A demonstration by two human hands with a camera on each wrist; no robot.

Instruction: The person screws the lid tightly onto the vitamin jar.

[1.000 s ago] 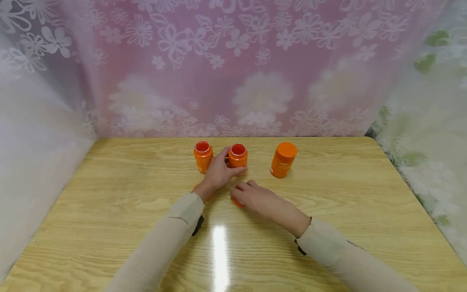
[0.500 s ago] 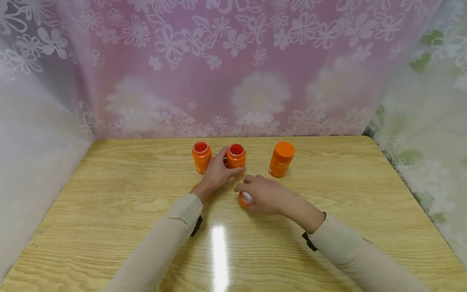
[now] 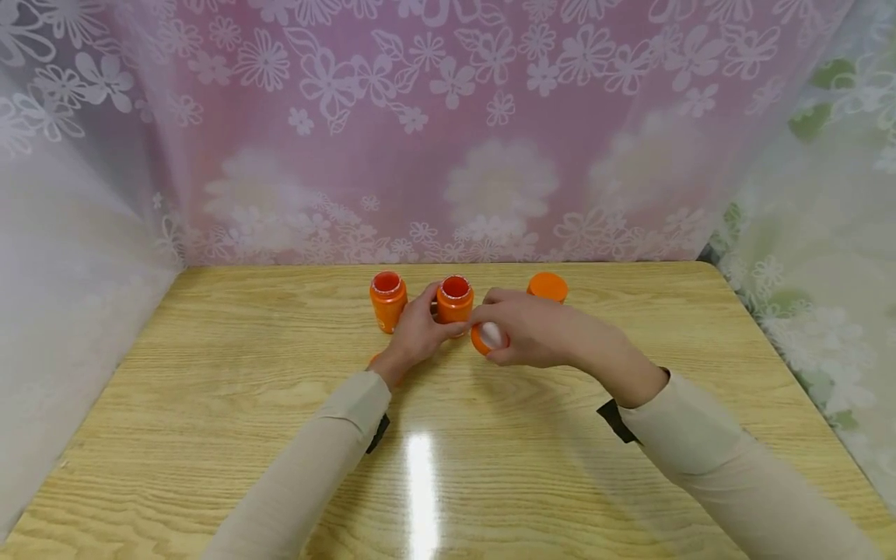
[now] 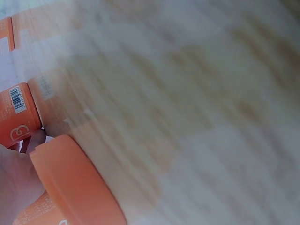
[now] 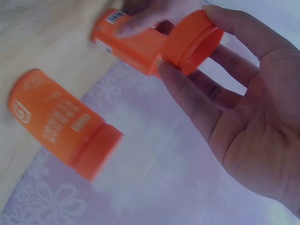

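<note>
My left hand (image 3: 420, 327) grips an uncapped orange jar (image 3: 455, 299) that stands upright on the table, its red inside showing. My right hand (image 3: 535, 330) pinches an orange screw lid (image 3: 484, 339) by its rim, thumb on one side and fingers on the other. Tilted, this lid shows its pale inside in the head view, just right of the held jar. In the right wrist view the lid (image 5: 187, 42) overlaps the held jar (image 5: 131, 44); whether they touch I cannot tell. Another orange lid (image 4: 77, 183) lies close under my left wrist, mostly hidden in the head view.
A second uncapped orange jar (image 3: 388, 302) stands left of my left hand. Behind my right hand, a capped jar (image 3: 548, 288) is partly hidden; the right wrist view shows its body (image 5: 56, 119). A floral curtain (image 3: 448, 179) hangs beyond the wooden table's (image 3: 245, 373) far edge.
My right hand has picked the lid up off the table and carried it forward and right, beside the held jar. My left hand stays on that jar.
</note>
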